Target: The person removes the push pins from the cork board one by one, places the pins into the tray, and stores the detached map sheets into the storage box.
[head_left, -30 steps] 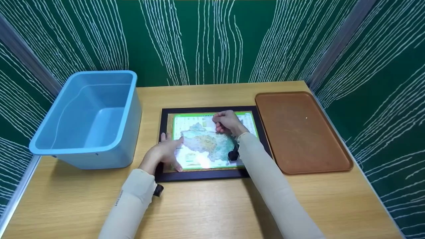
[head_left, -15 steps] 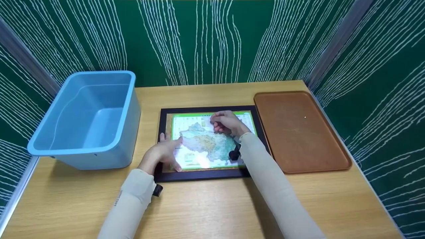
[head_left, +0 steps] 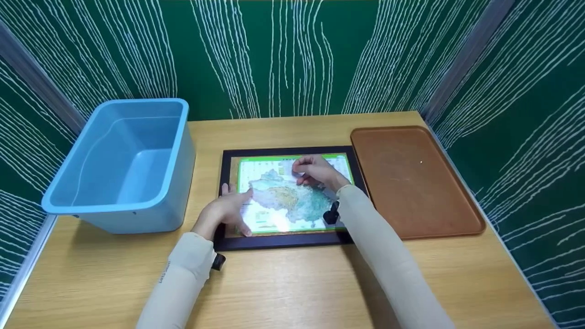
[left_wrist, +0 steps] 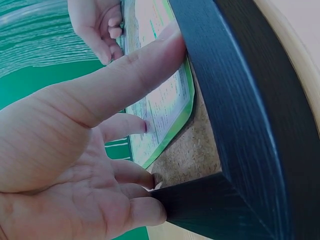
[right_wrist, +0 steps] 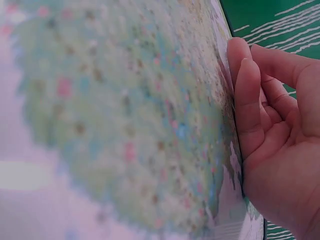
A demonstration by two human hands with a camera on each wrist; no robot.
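A dark-framed map puzzle (head_left: pixel 288 196) lies flat on the wooden counter (head_left: pixel 292 283), between a blue tub (head_left: pixel 123 164) to the frame's left and a brown tray (head_left: pixel 411 183) to its right. The person's left hand (head_left: pixel 224 212) rests on the frame's near-left corner with fingers straight and spread, the thumb laid along the frame's inner edge and the fingertips (left_wrist: pixel 145 125) touching the printed map; it holds nothing. The right hand (head_left: pixel 317 172) sits over the far middle of the map with fingers curled, tips pressed to the surface (right_wrist: pixel 245 100); whether a piece is pinched there cannot be told.

The frame looks stiff and heavy enough to stay put under a flat palm. The map surface appears glossy and thin, likely light card pieces that sit flush, so a piece would probably need lifting by a fingernail at its edge rather than a grasp from above.
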